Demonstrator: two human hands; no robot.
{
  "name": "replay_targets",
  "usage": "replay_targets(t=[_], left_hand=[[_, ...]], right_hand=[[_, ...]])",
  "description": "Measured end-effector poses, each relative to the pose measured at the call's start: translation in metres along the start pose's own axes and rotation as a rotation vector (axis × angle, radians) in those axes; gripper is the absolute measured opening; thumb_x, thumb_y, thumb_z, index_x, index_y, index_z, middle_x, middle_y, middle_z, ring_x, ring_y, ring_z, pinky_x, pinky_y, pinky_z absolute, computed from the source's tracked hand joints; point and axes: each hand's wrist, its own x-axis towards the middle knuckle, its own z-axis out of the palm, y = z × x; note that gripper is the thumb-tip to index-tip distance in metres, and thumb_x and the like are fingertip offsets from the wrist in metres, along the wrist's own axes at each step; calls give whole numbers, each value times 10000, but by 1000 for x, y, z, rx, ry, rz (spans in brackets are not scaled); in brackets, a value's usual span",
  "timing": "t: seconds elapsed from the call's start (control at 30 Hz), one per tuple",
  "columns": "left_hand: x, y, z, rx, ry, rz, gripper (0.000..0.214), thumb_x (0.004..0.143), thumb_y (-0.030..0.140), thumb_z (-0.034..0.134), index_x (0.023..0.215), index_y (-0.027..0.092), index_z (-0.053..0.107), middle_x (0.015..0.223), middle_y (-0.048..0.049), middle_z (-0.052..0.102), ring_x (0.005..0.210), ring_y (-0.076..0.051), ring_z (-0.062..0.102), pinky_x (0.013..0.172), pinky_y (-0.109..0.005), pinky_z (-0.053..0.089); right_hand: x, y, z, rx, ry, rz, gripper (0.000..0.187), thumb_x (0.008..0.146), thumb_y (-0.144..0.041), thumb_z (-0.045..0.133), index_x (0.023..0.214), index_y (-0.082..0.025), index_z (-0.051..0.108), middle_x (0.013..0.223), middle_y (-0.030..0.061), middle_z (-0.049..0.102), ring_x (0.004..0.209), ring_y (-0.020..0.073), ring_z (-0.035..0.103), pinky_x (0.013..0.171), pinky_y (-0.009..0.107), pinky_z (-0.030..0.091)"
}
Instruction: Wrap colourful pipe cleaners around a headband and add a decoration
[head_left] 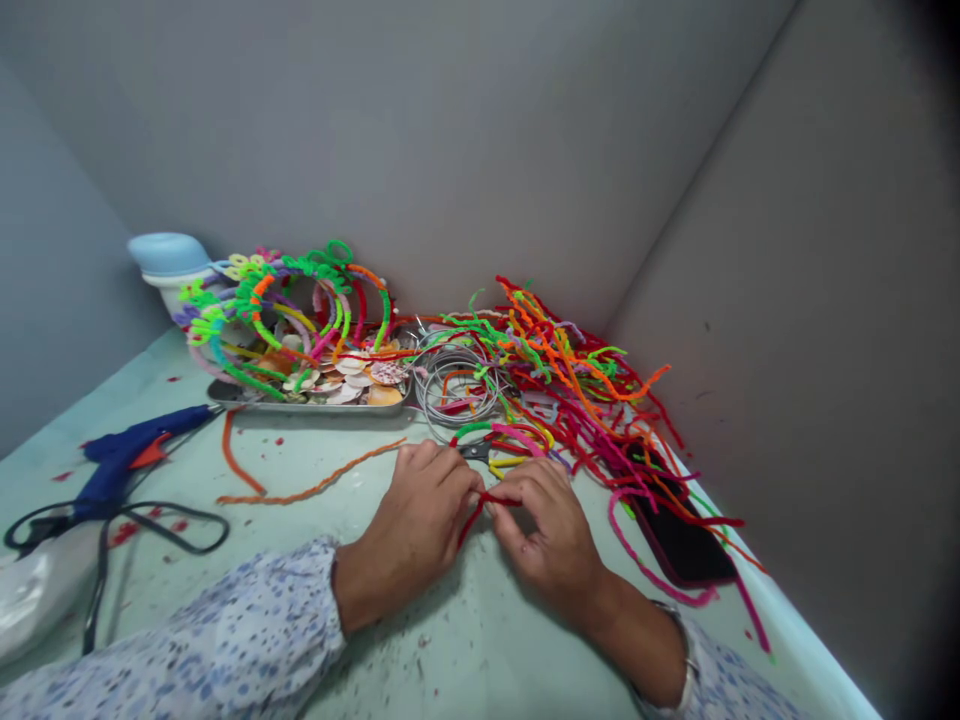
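A red pipe cleaner (501, 499) is pinched between my two hands over the table. My left hand (424, 515) has its fingers closed on one part of it, and a short end hangs below those fingertips. My right hand (551, 535) grips it between thumb and forefinger, close against the left. Just beyond my hands lie scissors (506, 463) with yellow on the handle, partly covered by a multicoloured pipe-cleaner ring (517, 432). To the left of my left hand, an orange pipe cleaner (315, 490) stretches across the table.
A metal tray (322, 408) holds shells and pipe-cleaner hoops. Coiled wire (457, 385) sits beside a tangled pipe-cleaner pile (570, 370). A phone (694, 535) lies at the right, partly under strands. At left are a blue glue gun (127, 455), its cord, and a blue-lidded bottle (171, 262).
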Motion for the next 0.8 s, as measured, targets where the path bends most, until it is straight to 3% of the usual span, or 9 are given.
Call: replay_targets(t=[0.37,0.8], left_hand=[[0,1,-4,-34,10,-4,217,932,176,421,920,190,636,861,-59,600,839,-225,446,746,-387,304],[0,0,2,-69,-25,-47,223,906,139,418,854,177,631,830,-57,570,826,-222,431,733,-383,311]], right_hand=[[-2,4,1,7,-27,68,56,857,-168,544,884,-202,580,811,33,603,810,200,545,760,383,418],[-3,3,1,6,-95,48,96,857,-159,500,915,-193,569,838,52,603,837,213,544,792,411,417]])
